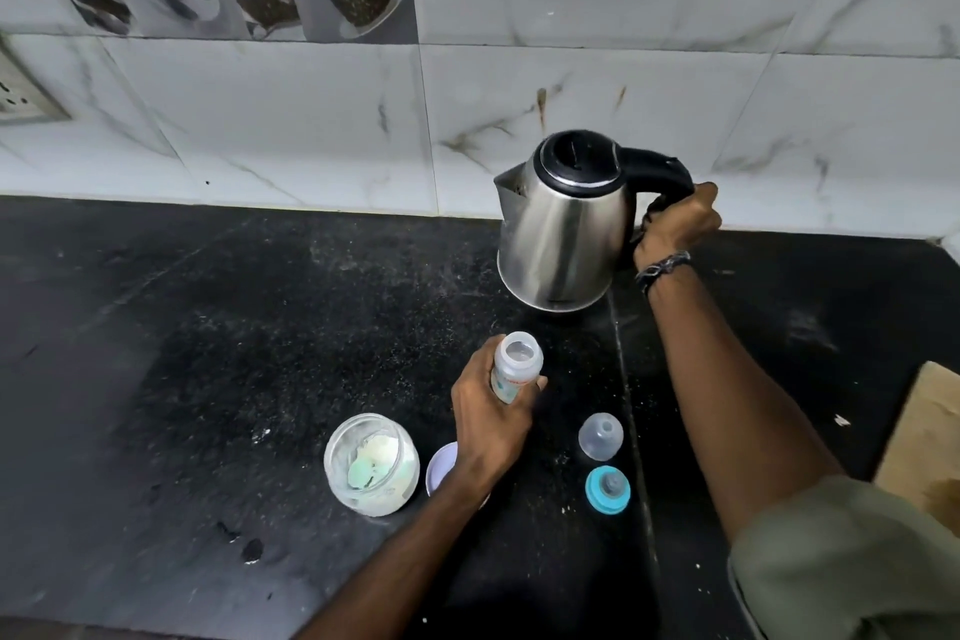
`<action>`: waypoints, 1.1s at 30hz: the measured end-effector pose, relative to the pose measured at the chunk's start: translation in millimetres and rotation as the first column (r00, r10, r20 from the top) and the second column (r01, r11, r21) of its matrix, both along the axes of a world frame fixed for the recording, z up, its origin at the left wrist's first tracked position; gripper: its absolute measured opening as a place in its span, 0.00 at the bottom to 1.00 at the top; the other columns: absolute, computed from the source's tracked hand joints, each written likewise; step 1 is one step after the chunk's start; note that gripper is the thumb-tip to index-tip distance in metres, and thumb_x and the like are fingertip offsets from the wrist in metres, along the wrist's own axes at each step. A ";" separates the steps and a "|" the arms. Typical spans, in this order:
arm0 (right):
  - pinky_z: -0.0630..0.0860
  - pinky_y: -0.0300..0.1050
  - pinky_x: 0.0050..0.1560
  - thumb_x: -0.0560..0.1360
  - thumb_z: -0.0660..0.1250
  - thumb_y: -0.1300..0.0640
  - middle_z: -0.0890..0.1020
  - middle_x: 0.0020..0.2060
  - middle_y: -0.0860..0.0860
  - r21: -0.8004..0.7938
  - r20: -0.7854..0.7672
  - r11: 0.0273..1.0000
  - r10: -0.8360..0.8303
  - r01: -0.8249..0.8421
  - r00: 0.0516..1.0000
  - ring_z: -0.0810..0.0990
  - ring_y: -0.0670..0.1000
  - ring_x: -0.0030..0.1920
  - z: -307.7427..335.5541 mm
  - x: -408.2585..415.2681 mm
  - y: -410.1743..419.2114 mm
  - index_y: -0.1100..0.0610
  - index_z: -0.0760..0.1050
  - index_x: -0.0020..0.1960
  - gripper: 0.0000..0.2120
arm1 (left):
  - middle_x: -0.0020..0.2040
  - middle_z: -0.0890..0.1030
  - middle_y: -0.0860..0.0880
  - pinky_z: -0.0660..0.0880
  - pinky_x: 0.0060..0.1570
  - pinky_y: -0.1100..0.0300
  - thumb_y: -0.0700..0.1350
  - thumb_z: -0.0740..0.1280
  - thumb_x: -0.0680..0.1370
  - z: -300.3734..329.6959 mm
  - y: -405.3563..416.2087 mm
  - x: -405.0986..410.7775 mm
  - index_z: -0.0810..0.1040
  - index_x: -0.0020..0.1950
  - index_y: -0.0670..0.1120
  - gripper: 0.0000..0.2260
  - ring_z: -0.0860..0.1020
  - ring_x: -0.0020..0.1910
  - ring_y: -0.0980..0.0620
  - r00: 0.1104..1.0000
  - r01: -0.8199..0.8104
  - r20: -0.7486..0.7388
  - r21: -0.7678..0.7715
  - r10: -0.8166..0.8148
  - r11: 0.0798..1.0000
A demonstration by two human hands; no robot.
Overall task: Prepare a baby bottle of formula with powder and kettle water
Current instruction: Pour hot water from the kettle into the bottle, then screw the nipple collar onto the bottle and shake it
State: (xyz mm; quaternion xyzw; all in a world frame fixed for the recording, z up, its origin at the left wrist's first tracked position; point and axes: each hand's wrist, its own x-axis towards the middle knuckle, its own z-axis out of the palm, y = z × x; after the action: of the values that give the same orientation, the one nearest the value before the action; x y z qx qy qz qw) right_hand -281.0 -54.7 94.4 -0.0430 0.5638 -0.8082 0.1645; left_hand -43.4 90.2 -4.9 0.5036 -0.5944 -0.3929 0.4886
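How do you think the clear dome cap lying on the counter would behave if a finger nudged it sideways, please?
The clear dome cap looks like thin plastic, so it is probably very light and would skid easily on the smooth black counter. It appears to rest on its open rim, so tipping seems unlikely; if knocked over, its rounded shape could roll toward the teal nipple ring.

Dim, soft light; glare streaks the kettle (pixel 563 229), edges bend outward, slight blur throughout.

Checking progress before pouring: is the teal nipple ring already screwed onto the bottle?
No, the teal nipple ring lies on the counter, the bottle open-mouthed.
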 end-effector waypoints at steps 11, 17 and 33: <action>0.64 0.47 0.28 0.65 0.58 0.52 0.69 0.22 0.55 0.049 0.065 0.998 0.040 -0.043 0.997 0.67 0.55 0.27 -29.2 7.5 -70.4 0.56 0.66 0.21 0.15 | 0.55 0.86 0.54 0.81 0.56 0.50 0.45 0.78 0.71 -8.7 -18.7 -6.9 0.81 0.63 0.47 0.21 0.84 0.55 0.55 0.999 -0.043 0.014 0.066 0.042 0.997; 0.64 0.49 0.30 0.64 0.58 0.52 0.67 0.19 0.50 0.079 0.044 0.994 0.075 -0.079 0.996 0.67 0.54 0.28 -52.8 4.4 -79.7 0.56 0.67 0.18 0.18 | 0.55 0.86 0.53 0.81 0.56 0.46 0.48 0.77 0.71 -16.0 -21.9 -7.3 0.81 0.63 0.47 0.22 0.84 0.55 0.53 0.998 -0.063 0.010 0.093 0.062 0.994; 0.65 0.41 0.25 0.73 0.57 0.56 0.73 0.23 0.57 0.090 0.048 0.981 0.170 -0.174 0.984 0.69 0.53 0.21 -70.5 2.1 -68.8 0.60 0.73 0.29 0.15 | 0.55 0.85 0.54 0.81 0.57 0.49 0.44 0.78 0.71 -17.9 -18.3 -6.0 0.81 0.62 0.48 0.21 0.84 0.55 0.54 0.998 -0.048 -0.039 0.097 0.052 0.994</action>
State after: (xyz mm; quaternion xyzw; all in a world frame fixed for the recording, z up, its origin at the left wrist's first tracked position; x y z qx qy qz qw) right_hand -278.9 -123.5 23.9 -0.0679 0.5921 -0.7641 0.2468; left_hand -49.4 71.8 -22.8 0.5329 -0.5519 -0.4189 0.4857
